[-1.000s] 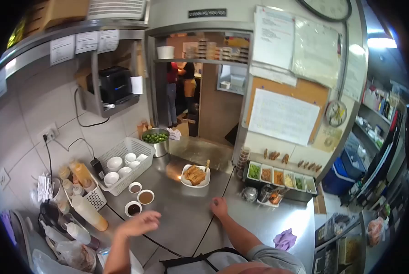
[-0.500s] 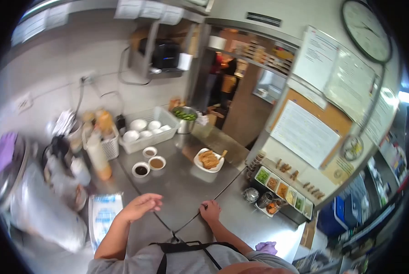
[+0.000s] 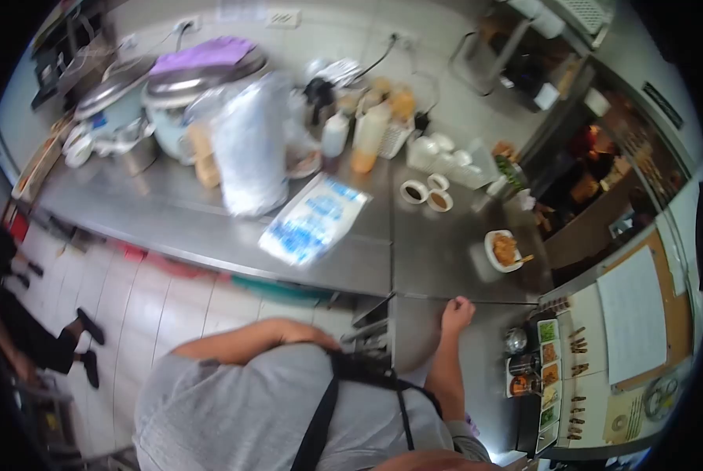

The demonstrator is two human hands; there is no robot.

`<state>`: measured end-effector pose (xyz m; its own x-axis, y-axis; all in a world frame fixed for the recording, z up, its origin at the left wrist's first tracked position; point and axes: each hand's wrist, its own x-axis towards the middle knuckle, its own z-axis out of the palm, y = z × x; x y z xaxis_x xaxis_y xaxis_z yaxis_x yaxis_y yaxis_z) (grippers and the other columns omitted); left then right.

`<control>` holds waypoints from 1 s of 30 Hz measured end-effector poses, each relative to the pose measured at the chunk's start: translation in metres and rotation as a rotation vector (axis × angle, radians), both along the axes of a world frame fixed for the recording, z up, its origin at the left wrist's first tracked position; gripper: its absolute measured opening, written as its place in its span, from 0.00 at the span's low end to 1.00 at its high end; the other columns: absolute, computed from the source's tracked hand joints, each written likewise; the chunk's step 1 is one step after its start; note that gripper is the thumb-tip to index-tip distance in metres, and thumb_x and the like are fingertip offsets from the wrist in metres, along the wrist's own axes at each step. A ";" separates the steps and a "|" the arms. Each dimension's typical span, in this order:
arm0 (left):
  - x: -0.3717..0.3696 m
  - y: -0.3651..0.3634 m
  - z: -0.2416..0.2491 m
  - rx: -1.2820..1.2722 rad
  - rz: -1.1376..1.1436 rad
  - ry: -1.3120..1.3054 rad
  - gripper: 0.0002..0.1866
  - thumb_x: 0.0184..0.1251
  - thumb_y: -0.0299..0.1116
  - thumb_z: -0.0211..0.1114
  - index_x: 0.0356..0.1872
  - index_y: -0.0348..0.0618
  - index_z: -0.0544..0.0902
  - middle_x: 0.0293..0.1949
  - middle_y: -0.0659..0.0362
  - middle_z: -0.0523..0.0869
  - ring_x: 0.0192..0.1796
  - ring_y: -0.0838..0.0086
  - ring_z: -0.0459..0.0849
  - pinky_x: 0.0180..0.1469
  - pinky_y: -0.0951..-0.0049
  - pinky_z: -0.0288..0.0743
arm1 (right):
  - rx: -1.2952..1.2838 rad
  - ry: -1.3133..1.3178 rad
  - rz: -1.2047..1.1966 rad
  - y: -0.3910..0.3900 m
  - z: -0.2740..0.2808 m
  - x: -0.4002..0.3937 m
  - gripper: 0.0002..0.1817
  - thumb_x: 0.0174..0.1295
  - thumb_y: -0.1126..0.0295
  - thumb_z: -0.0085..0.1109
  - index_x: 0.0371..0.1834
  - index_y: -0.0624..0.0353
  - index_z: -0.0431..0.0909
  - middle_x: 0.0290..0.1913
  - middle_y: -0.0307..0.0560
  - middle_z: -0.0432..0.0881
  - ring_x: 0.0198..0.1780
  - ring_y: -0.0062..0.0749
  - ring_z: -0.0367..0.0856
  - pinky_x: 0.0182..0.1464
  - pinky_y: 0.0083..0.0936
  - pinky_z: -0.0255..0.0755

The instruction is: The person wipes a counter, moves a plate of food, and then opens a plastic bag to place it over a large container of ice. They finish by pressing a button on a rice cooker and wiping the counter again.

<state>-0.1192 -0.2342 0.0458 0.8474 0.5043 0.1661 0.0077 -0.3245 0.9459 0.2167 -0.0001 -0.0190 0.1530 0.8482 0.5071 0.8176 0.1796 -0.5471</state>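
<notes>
Head view: right hand [image 3: 456, 312] is resting on the steel counter [image 3: 438, 259], fingers curled, holding nothing, seemingly bracing; plate [image 3: 503, 250] is sitting just beyond it; left hand [image 3: 300, 333] is pressing against the torso, grip unclear.

- Steel counter [image 3: 210, 220] runs along the tiled wall and turns a corner; a blue-and-white printed bag [image 3: 314, 219] lies flat near its front edge
- a tall white sack [image 3: 249, 145] stands behind it; squeeze bottles [image 3: 367, 133] beside
- two sauce bowls [image 3: 426, 196] touching; a plate of fried food [image 3: 505, 250] apart
- right hand [image 3: 455, 314] rests on the counter edge
</notes>
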 end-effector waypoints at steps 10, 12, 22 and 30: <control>-0.048 -0.030 0.055 -0.415 0.443 0.287 0.25 0.62 0.43 0.51 0.56 0.38 0.63 0.41 0.58 0.74 0.46 0.75 0.70 0.50 0.77 0.62 | -0.107 0.778 0.046 -0.019 -0.029 0.015 0.17 0.53 0.64 0.53 0.45 0.60 0.69 0.47 0.49 0.69 0.44 0.33 0.70 0.47 0.28 0.63; -0.082 -0.034 0.052 -0.421 0.513 0.266 0.25 0.62 0.42 0.52 0.56 0.38 0.63 0.41 0.59 0.74 0.44 0.77 0.70 0.48 0.79 0.63 | -0.253 1.123 -0.018 -0.046 0.038 -0.040 0.21 0.56 0.60 0.50 0.51 0.58 0.66 0.49 0.48 0.69 0.47 0.30 0.68 0.50 0.27 0.62; -0.251 -0.052 0.049 -0.523 0.714 0.221 0.23 0.60 0.34 0.54 0.55 0.37 0.64 0.41 0.59 0.74 0.42 0.78 0.71 0.45 0.80 0.66 | -0.475 0.165 1.114 -0.148 0.063 -0.362 0.19 0.51 0.64 0.53 0.45 0.63 0.72 0.46 0.56 0.73 0.50 0.44 0.70 0.52 0.33 0.62; -0.336 -0.046 -0.006 0.077 1.078 0.500 0.30 0.52 0.37 0.59 0.55 0.35 0.62 0.55 0.41 0.62 0.59 0.53 0.59 0.59 0.63 0.53 | -0.287 -0.384 0.476 -0.161 0.020 -0.391 0.31 0.51 0.58 0.51 0.57 0.61 0.59 0.62 0.57 0.52 0.65 0.48 0.46 0.63 0.40 0.41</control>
<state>-0.4552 -0.2804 0.0402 -0.0285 0.9996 -0.0016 0.6739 0.0204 0.7385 -0.1742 -0.1607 0.0015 -0.4165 0.8879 0.1953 0.8314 0.4589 -0.3132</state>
